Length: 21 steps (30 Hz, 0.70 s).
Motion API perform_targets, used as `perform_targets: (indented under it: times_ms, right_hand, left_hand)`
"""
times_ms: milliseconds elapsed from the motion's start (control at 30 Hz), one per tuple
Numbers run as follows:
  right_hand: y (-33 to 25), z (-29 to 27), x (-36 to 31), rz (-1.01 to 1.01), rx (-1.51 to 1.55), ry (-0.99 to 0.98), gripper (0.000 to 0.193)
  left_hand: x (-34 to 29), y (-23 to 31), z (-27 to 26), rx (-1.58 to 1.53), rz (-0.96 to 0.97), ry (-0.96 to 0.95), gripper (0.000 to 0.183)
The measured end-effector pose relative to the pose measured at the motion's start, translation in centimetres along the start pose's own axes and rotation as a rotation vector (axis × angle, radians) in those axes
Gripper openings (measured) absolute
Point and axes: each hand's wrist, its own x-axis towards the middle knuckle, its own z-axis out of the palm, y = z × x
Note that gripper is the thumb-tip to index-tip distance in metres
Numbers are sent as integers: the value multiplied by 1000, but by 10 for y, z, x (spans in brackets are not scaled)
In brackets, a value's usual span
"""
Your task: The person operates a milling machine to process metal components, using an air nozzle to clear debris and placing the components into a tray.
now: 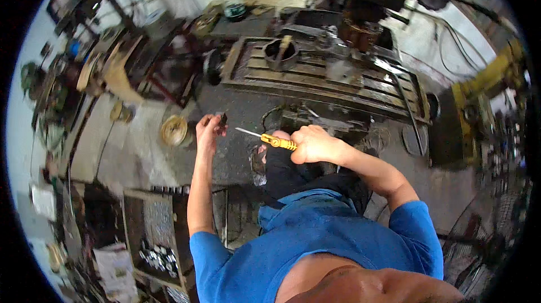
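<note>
My left hand [207,128] is closed, fingers pinched around a small dark piece [224,117] that looks like a metal block. Something reddish shows at its fingertips, too small to name. Wrapped in my right hand [316,144] is a yellow-handled tool [278,142] with a thin, pointed metal shaft. That shaft points left, toward the dark piece, with a gap between them. Both hands are held in front of my body, above the floor and my dark trousers.
Ahead lies a slotted machine table [248,80], with a dark round pot [280,55] on it. A round yellowish container [173,130] stands left of my left hand. At lower left is an open wooden drawer [131,230] with metal parts. Yellow machinery [459,128] stands right.
</note>
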Motion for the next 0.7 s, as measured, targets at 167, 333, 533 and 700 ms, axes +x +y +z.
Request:
perform_targets:
  times_ms: [167,333,533,700]
  right_hand:
    - [112,-35,-49,543,-8,270,34]
    - [203,-37,-63,765,51,517,34]
    - [205,-47,-101,461,457,295,25]
    - [258,-49,-126,75,1023,646,45]
  left_hand:
    - [28,-11,77,-91,-56,-232,21]
    - [52,-5,195,-55,-144,-299,28]
    - [82,-24,281,158,-87,-448,17]
    - [118,-44,327,866,488,-613,15]
